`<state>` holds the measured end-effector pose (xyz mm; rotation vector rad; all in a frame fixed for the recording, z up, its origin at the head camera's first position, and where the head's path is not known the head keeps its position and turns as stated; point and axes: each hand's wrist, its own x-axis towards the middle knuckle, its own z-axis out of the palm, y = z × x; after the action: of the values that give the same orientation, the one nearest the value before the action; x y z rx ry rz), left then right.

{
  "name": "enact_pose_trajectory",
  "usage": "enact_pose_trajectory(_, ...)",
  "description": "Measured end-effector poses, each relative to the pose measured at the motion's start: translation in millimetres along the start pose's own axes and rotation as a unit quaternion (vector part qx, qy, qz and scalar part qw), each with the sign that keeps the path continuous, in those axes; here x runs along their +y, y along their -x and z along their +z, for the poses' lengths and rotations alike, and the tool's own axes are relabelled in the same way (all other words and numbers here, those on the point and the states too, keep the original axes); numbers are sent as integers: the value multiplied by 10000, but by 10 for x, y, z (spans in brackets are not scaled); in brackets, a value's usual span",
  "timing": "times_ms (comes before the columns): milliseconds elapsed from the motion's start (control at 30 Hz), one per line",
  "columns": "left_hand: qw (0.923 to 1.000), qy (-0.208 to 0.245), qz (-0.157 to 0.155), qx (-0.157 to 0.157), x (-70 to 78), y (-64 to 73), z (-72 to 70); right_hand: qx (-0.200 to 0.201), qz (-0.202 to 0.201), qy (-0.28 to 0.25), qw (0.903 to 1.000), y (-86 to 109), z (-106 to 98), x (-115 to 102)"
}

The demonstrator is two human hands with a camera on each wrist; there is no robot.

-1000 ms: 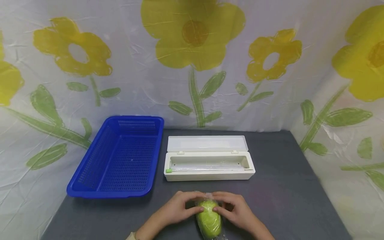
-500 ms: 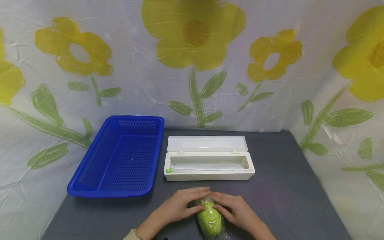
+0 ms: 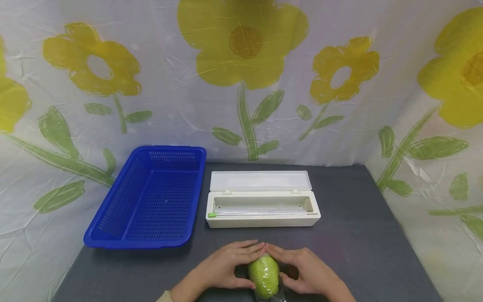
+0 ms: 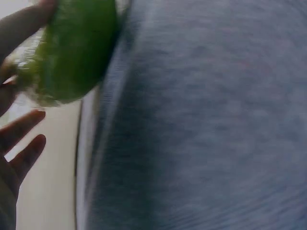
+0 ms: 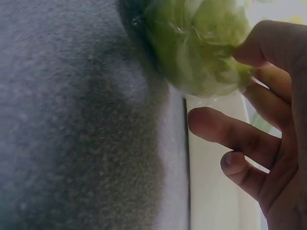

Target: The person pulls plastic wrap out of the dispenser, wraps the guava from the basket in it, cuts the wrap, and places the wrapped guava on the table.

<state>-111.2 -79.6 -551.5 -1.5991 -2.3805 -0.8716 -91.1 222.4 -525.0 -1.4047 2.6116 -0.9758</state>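
Note:
A pale green oval fruit [image 3: 264,274] wrapped in clear cling film lies at the front middle of the table, between the two hands. Loose film shows at its near end. My left hand [image 3: 229,265] holds its left side, thumb alongside and fingertips over the far end. From the right, my right hand [image 3: 306,270] holds it in the same way, and the fingertips of both hands meet at the top. Both wrist views show the glossy wrapped fruit [image 4: 79,52] close up, with the lower fingers [image 5: 230,129] of the right hand off it.
Behind the hands stands a white cling film dispenser [image 3: 263,222], lid raised, with a green slider [image 3: 212,214] at its left end. A blue plastic basket [image 3: 141,243] sits on the left of the grey table [image 3: 358,235]. A flower-patterned curtain [image 3: 181,113] hangs behind.
Both thumbs have moved from the top of the fruit down to its sides. The fingertips still meet at its far end. The dispenser and basket have not moved.

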Motion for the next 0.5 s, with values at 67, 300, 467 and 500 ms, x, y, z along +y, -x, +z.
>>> enact_pose_trajectory(67,9998,157,58,100,-13,10,28,72,-36,78,9999,14,15,3)
enact_pose_trajectory(300,9994,227,195,151,-49,12,47,146,218,-42,9996,46,65,2)
enact_pose_trajectory(467,9987,487,129,91,-44,13,68,172,328,-185,9991,91,101,0)
enact_pose_trajectory(500,9986,508,138,102,-42,17,77,183,322,-215,9991,104,112,-2)
